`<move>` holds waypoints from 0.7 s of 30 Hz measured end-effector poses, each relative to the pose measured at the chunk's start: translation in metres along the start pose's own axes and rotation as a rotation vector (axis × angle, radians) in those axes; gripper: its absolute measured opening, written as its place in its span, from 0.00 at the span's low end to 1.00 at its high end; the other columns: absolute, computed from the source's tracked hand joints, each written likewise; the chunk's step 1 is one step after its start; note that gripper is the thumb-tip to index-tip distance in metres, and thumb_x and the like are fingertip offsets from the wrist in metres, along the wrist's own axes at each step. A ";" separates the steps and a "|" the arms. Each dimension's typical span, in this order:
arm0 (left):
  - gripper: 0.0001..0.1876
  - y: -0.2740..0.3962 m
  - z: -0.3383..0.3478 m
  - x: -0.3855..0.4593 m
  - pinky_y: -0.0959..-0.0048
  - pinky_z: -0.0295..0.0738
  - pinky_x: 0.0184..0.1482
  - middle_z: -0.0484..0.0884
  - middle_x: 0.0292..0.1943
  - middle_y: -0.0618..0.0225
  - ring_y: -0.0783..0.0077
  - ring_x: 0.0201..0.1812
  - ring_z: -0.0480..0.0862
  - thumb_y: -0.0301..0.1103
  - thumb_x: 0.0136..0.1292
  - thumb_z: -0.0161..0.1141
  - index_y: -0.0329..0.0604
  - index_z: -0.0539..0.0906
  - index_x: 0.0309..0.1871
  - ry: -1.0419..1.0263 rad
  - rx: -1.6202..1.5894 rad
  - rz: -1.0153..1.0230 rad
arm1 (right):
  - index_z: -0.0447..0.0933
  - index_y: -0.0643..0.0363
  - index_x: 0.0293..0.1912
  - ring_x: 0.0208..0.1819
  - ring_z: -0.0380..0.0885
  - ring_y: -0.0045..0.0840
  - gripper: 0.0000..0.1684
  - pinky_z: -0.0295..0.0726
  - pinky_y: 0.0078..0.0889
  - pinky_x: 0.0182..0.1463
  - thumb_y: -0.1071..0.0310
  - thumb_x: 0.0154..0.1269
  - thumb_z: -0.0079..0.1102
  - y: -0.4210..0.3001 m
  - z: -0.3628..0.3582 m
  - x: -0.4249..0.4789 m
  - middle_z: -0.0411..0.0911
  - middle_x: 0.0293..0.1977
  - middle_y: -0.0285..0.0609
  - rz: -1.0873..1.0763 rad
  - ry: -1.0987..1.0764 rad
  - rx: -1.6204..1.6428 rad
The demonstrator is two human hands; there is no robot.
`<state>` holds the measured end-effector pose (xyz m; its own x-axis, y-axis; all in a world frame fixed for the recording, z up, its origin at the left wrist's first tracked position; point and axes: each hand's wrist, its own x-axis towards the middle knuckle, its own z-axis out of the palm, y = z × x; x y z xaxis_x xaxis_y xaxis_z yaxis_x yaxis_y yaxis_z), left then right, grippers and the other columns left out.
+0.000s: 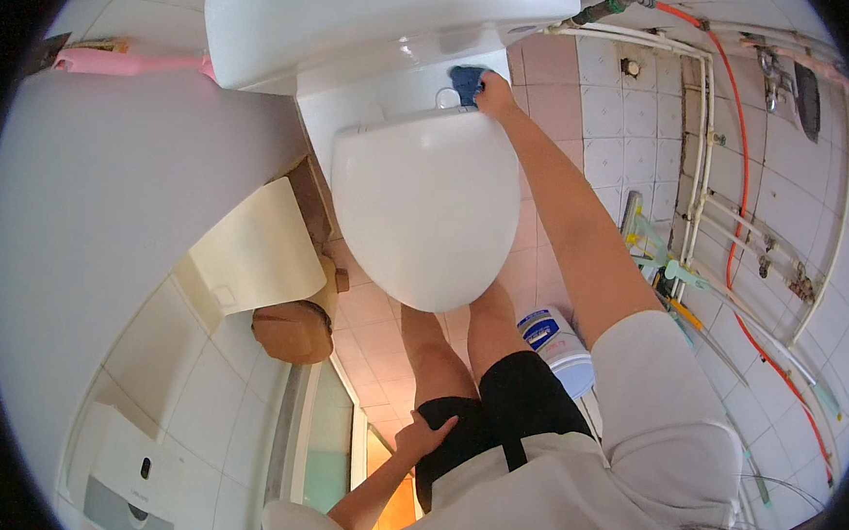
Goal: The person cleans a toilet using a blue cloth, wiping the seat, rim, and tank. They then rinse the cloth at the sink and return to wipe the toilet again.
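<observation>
A white toilet stands before me, its lid [428,206] down and its cistern [395,19] at the top of the view. My right hand [496,94] grips a dark blue cloth [466,82]. The cloth lies against the white ceramic ledge [406,87] between lid and cistern, at the right side. Beside it sits a round white hinge cap [447,98]. My left hand [427,434] rests on the thigh of my black shorts [453,434], thumb apart from the fingers, with nothing seen in it.
A brown-lidded bin [294,331] stands at left below a cream panel [256,253]. A white and blue bucket [557,351] is by my leg. Pipes [701,131], an orange hose [741,129] and several mop handles [688,278] line the right wall. A pink-handled brush [131,62] lies upper left.
</observation>
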<state>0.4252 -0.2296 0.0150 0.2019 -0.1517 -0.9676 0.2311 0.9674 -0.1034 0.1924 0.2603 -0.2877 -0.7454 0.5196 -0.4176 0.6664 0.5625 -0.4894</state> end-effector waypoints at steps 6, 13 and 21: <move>0.63 0.002 0.005 -0.004 0.61 0.76 0.45 0.80 0.41 0.41 0.49 0.45 0.82 0.82 0.44 0.40 0.21 0.53 0.63 -0.007 -0.025 -0.028 | 0.78 0.59 0.41 0.49 0.76 0.40 0.19 0.75 0.34 0.51 0.65 0.46 0.66 -0.008 -0.025 -0.016 0.78 0.42 0.52 0.254 0.020 -0.062; 0.64 0.005 0.001 -0.005 0.61 0.76 0.45 0.80 0.42 0.41 0.49 0.45 0.81 0.82 0.43 0.40 0.21 0.53 0.63 -0.018 0.004 -0.026 | 0.75 0.62 0.45 0.51 0.74 0.40 0.25 0.74 0.39 0.53 0.60 0.46 0.65 0.029 -0.034 0.003 0.75 0.46 0.57 0.162 -0.189 -0.305; 0.64 0.000 0.004 -0.002 0.61 0.77 0.43 0.80 0.40 0.40 0.49 0.43 0.82 0.82 0.43 0.40 0.20 0.53 0.63 -0.008 -0.017 -0.029 | 0.75 0.69 0.42 0.43 0.78 0.44 0.24 0.78 0.38 0.47 0.68 0.41 0.62 0.057 -0.024 -0.011 0.77 0.40 0.60 0.113 -0.298 -0.153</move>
<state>0.4285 -0.2301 0.0178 0.2028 -0.1815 -0.9622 0.2207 0.9659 -0.1357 0.2387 0.3019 -0.2927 -0.6243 0.3864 -0.6790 0.7235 0.6137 -0.3161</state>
